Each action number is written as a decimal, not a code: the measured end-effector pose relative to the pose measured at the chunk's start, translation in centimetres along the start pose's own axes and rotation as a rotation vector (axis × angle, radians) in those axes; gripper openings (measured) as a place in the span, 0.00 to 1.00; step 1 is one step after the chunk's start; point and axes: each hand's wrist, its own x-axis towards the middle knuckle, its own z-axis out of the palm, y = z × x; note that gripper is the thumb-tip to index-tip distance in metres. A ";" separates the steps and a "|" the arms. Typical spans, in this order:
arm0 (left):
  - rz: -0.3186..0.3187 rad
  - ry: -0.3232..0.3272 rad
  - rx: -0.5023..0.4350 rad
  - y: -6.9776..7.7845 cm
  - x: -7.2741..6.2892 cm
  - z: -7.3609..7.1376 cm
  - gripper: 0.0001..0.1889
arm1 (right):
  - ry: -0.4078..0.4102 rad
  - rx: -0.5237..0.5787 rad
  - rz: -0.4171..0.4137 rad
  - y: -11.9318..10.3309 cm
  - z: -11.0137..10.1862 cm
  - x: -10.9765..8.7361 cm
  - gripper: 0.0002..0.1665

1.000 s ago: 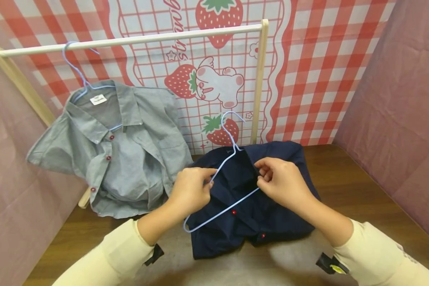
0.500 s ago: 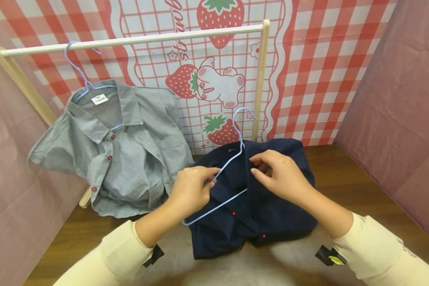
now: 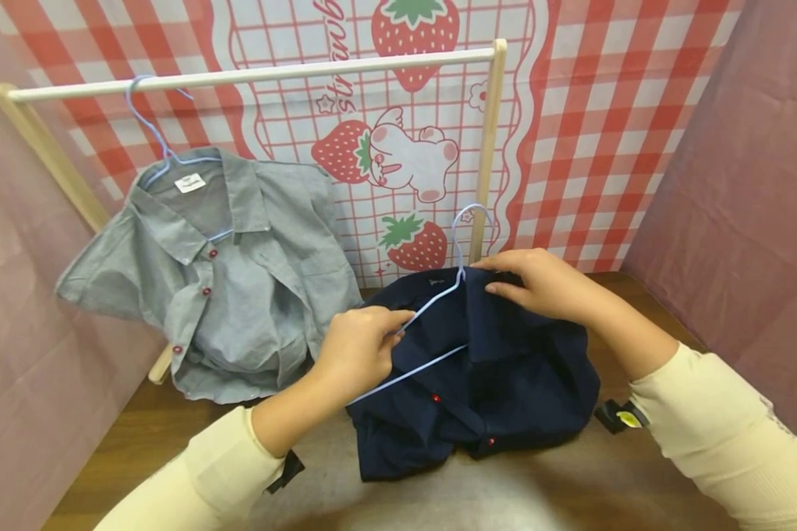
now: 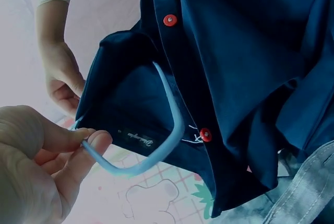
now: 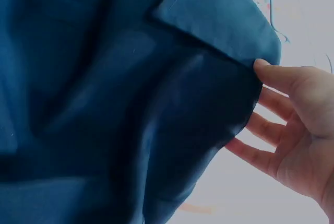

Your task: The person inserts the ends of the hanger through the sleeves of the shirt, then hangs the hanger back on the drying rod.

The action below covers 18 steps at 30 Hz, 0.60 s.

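A navy shirt [image 3: 538, 383] with red buttons lies on the table. A light-blue hanger [image 3: 408, 375] is partly inside it; its right end is hidden under the cloth, and its hook rises above the collar. My left hand [image 3: 359, 354] pinches the hanger's left arm between thumb and fingers, as the left wrist view also shows. At the shirt's right shoulder, by the collar, is my right hand [image 3: 551, 287]. In the right wrist view its thumb lies on the front of the navy cloth and its fingers go behind, pinching the edge.
A grey shirt [image 3: 259, 295] hangs on another light-blue hanger [image 3: 151, 129] from the white rail [image 3: 319, 71] of a wooden-legged rack. Behind stands a strawberry-print backdrop [image 3: 591, 147]. Pink cloth walls [image 3: 724, 192] flank the wooden table [image 3: 538, 494].
The hanger has shifted right, its right end sliding under the navy shirt's front. My right hand has left the front opening and moved up to the shoulder. The left hand keeps its hold.
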 end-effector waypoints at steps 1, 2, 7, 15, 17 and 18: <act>0.005 -0.004 0.006 0.0 0.1 0.0 0.17 | 0.000 0.003 0.000 0.1 0.0 0.1 0.20; 0.011 -0.009 0.010 0.0 0.1 -0.1 0.18 | 0.003 0.004 -0.001 0.1 0.0 0.2 0.19; 0.040 -0.025 0.032 0.0 0.6 -0.3 0.18 | 0.016 -0.033 -0.005 0.0 -0.2 0.1 0.17; 0.035 -0.141 -0.025 -0.6 2.0 -1.4 0.17 | 0.040 -0.090 -0.028 -0.1 -0.5 -0.3 0.16; 0.006 -0.214 -0.101 -0.8 2.3 -1.8 0.16 | 0.039 -0.093 -0.047 -0.1 -0.5 -0.3 0.16; -0.012 -0.251 -0.143 -1.0 2.5 -2.0 0.16 | 0.039 -0.095 -0.055 -0.1 -0.5 -0.4 0.16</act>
